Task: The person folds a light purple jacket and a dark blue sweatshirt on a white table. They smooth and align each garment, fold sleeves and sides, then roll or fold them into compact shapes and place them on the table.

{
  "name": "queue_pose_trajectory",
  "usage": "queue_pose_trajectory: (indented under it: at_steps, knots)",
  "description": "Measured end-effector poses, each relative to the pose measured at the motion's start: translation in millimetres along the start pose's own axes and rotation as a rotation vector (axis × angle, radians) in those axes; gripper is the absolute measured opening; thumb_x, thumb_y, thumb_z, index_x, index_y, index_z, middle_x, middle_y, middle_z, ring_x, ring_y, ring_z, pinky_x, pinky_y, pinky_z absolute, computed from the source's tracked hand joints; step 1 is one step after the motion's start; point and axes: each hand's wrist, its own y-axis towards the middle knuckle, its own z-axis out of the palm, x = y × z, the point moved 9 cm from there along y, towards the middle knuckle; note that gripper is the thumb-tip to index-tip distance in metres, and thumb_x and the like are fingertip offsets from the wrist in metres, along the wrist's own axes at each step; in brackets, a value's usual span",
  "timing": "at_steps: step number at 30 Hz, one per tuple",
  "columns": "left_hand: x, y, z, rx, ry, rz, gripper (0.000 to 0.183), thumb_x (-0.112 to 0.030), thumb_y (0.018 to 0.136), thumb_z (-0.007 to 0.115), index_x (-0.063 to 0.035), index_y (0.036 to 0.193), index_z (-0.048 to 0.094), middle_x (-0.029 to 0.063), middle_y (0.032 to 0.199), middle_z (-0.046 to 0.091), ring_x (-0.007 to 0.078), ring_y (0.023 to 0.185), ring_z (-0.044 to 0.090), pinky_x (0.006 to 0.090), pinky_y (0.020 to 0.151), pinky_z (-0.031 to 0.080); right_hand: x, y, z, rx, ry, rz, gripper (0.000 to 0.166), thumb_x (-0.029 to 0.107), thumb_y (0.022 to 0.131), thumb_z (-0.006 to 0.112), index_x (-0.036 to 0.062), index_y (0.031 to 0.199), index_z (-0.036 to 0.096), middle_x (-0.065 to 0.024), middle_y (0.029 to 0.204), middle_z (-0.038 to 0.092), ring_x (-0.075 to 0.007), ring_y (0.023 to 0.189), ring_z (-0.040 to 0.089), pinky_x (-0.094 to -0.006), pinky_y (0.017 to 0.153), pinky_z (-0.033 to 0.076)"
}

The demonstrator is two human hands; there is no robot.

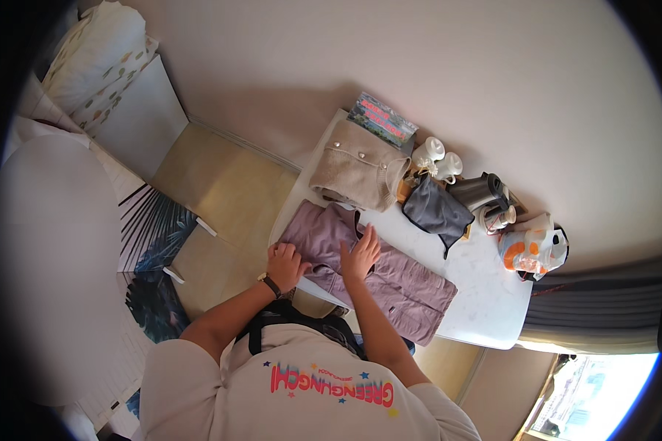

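A mauve jacket-like garment (405, 286) lies across a white table (488, 292), with pocket flaps and long seams showing. Its lower end hangs over the near table edge. My left hand (286, 267), with a dark-strapped watch at the wrist, rests at the garment's left edge; its fingers are bent, and whether they pinch the cloth is unclear. My right hand (362, 258) lies flat over the garment's middle near a dark opening, fingers extended, holding nothing. Just beyond is a folded beige knit cardigan (358, 165) with shiny buttons.
Behind the cardigan stands a printed box (383, 118). White lidded mugs (433, 150), a grey cloth (437, 208), a metal kettle (477, 190) and a plastic bag (532, 248) line the wall side. A grey curtain (601, 300) hangs at right; patterned bedding (157, 237) lies at left.
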Motion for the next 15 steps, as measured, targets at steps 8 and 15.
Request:
queue_pose_trajectory:
  at_steps: [8, 15]
  knots:
    - [-12, 14, 45, 0.284, -0.043, 0.177, 0.048, -0.033, 0.077, 0.071, -0.0054, 0.113, 0.054, 0.0090, 0.100, 0.057, 0.0272, 0.097, 0.053, 0.0450, 0.090, 0.034, -20, 41, 44, 0.212, 0.241, -0.069, 0.044, 0.017, 0.085, 0.062, 0.0037, 0.126, 0.056, -0.0197, 0.110, 0.066, -0.0375, 0.104, 0.062, -0.0461, 0.095, 0.045]
    - [-23, 44, 36, 0.199, 0.092, 0.033, 0.082, -0.013, 0.078, 0.067, -0.0097, 0.151, 0.029, 0.0125, 0.154, 0.029, 0.0289, 0.140, 0.030, 0.0566, 0.110, 0.021, 23, -34, 82, 0.543, -0.017, -0.314, 0.071, 0.029, 0.090, 0.051, 0.0021, 0.150, 0.025, -0.0174, 0.158, 0.020, -0.0295, 0.148, 0.014, -0.0454, 0.119, 0.011]
